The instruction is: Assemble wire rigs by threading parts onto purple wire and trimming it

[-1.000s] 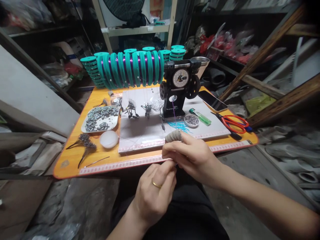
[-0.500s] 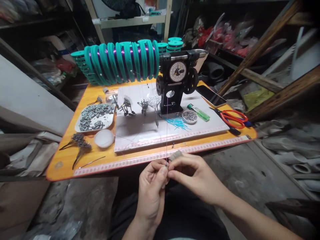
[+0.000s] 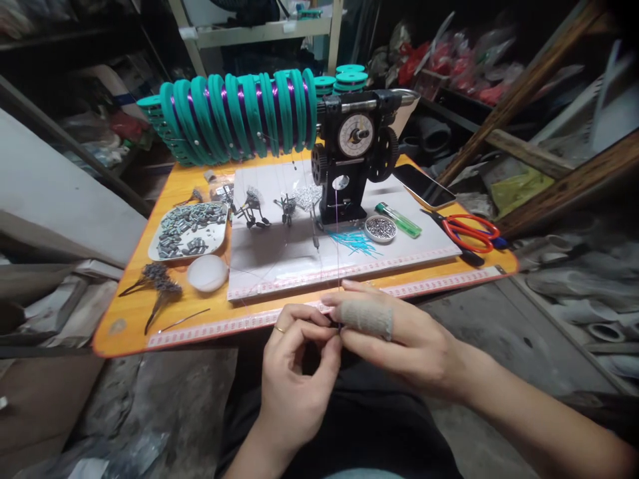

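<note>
Pinching a thin purple thread between thumb and forefinger, the left hand sits just in front of the near edge of the orange table; its other fingers are loosely curled, and a ring shows on one of them. The right hand meets it from the right, fingertips closed together on the same thread at the same spot, so the two hands touch. A grey cloth wrap covers one finger of the right hand.

The thread runs straight from the fingers toward the far side, up to the black winding machine with a round dial, which stands on a white mat in the middle of the table. Behind the machine, at the far edge, lies a long row of teal spools wound with purple wire.

On the left part of the table there is a white tray full of small grey pieces, and nearer, a white round lid. On the right of the machine are a small tin of beads, a green lighter, a phone and – near the right edge – red scissors. Blue thin pieces lie on the mat just near the machine.
</note>
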Demonstrator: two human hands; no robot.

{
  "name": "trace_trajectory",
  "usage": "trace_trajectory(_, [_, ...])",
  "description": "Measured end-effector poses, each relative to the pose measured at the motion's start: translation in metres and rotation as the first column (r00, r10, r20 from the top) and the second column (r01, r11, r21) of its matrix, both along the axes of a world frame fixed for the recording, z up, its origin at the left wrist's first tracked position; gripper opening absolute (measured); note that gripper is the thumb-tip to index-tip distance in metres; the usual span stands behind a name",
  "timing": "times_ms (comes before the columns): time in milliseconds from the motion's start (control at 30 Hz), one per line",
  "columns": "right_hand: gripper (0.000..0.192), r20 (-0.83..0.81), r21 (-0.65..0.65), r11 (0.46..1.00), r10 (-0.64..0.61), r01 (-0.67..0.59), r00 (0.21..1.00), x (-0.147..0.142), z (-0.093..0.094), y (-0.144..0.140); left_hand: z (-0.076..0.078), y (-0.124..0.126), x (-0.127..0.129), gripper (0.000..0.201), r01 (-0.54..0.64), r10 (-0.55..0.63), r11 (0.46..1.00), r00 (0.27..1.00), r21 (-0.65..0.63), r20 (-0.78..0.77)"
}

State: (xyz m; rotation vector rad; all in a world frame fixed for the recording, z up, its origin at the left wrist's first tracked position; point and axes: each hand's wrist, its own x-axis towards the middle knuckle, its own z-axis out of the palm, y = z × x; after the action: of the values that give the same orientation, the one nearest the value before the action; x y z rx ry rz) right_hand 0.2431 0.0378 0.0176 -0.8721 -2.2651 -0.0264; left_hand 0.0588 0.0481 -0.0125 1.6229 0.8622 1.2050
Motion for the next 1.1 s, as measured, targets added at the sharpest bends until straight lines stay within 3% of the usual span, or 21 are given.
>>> trace_trajectory(100, [0.027,0.057,-0.079,0.997,-0.011,0.015,0.998,-0.005,0.007,0.013,0.007,0.005,-0.007,0.014,-0.022,0.093,0.949,0.972,0.315,-0.214])
trace_trajectory(200, [0.027,0.034,-0.156,0.986,-0.051,0.056,0.998,-0.012,0.016,0.021,0.010,0.010,-0.013,0.020,0.046,0.188,0.818,0.921,0.574,-0.342])
trace_trajectory(333, [0.022,0.002,-0.328,0.943,-0.060,0.057,0.998,-0.017,0.025,0.026,0.009,0.019,-0.018,0.026,0.189,0.201,0.628,0.898,0.755,-0.391])
trace_trajectory(367, [0.020,-0.011,-0.343,0.938,-0.064,0.056,0.998,-0.017,0.025,0.026,0.009,0.020,-0.018,0.028,0.206,0.193,0.597,0.901,0.775,-0.388])
trace_trajectory(400, [0.019,-0.037,-0.337,0.940,-0.070,0.053,0.997,-0.017,0.024,0.025,0.009,0.021,-0.018,0.030,0.206,0.176,0.599,0.909,0.774,-0.378])
trace_trajectory(433, [0.017,-0.077,-0.313,0.948,-0.083,0.055,0.994,-0.016,0.022,0.023,0.008,0.020,-0.018,0.029,0.183,0.154,0.646,0.920,0.741,-0.361])
trace_trajectory(500, [0.016,-0.190,-0.235,0.966,-0.153,0.106,0.970,-0.015,0.017,0.015,0.006,0.015,-0.015,0.022,0.068,0.096,0.839,0.958,0.540,-0.270])
trace_trajectory(533, [0.017,-0.246,-0.206,0.967,-0.201,0.151,0.948,-0.015,0.014,0.010,0.004,0.012,-0.012,0.016,0.003,0.069,0.933,0.980,0.359,-0.186])
trace_trajectory(567, [0.017,-0.290,-0.203,0.960,-0.247,0.192,0.925,-0.015,0.011,0.005,0.002,0.008,-0.009,0.010,-0.044,0.054,0.988,0.996,0.147,-0.071])
trace_trajectory(600, [0.017,-0.315,-0.236,0.947,-0.286,0.217,0.905,-0.015,0.008,-0.001,0.000,0.005,-0.005,0.008,-0.054,0.059,0.996,0.996,-0.074,0.062])
trace_trajectory(667, [0.012,-0.319,-0.381,0.904,-0.327,0.196,0.889,-0.017,0.002,-0.010,-0.005,-0.002,0.003,0.014,0.033,0.116,0.900,0.943,-0.434,0.313])
trace_trajectory(733, [0.009,-0.323,-0.537,0.832,-0.357,0.141,0.877,-0.020,-0.006,-0.015,-0.009,-0.006,0.011,0.020,0.148,0.204,0.773,0.863,-0.617,0.462])
trace_trajectory(800, [0.009,-0.352,-0.640,0.761,-0.414,0.107,0.840,-0.023,-0.013,-0.018,-0.012,-0.009,0.017,0.025,0.201,0.257,0.702,0.823,-0.683,0.507])
trace_trajectory(967, [0.006,-0.446,-0.764,0.645,-0.516,-0.012,0.731,-0.026,-0.024,-0.021,-0.015,-0.011,0.022,0.023,0.239,0.243,0.678,0.820,-0.696,0.518])
trace_trajectory(1033, [0.008,-0.453,-0.736,0.677,-0.485,-0.006,0.748,-0.024,-0.024,-0.024,-0.015,-0.012,0.023,0.023,0.256,0.225,0.674,0.822,-0.693,0.523])
trace_trajectory(1100, [0.010,-0.415,-0.613,0.786,-0.407,0.080,0.814,-0.020,-0.024,-0.028,-0.014,-0.012,0.024,0.022,0.271,0.204,0.676,0.825,-0.685,0.527])
